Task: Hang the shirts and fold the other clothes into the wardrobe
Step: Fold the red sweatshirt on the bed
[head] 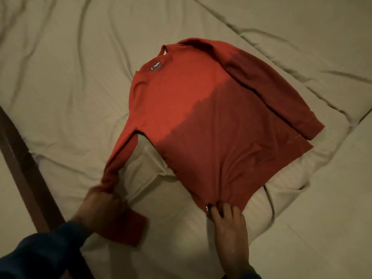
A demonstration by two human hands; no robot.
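Observation:
A red long-sleeved sweatshirt point(203, 125) lies spread flat on the bed, neck pointing to the far left, a small dark label at the collar. Its far sleeve is folded along the body's right side. My left hand point(98, 208) grips the near sleeve close to the cuff, and the cuff end hangs below the hand. My right hand point(229, 220) pinches the bottom hem at its near corner, where the cloth bunches into small wrinkles.
A wrinkled beige sheet point(80, 67) covers the bed all around the sweatshirt. A dark wooden bed frame edge point(26, 164) runs diagonally at the lower left. A fold of bedding point(314, 63) forms a ridge at the right.

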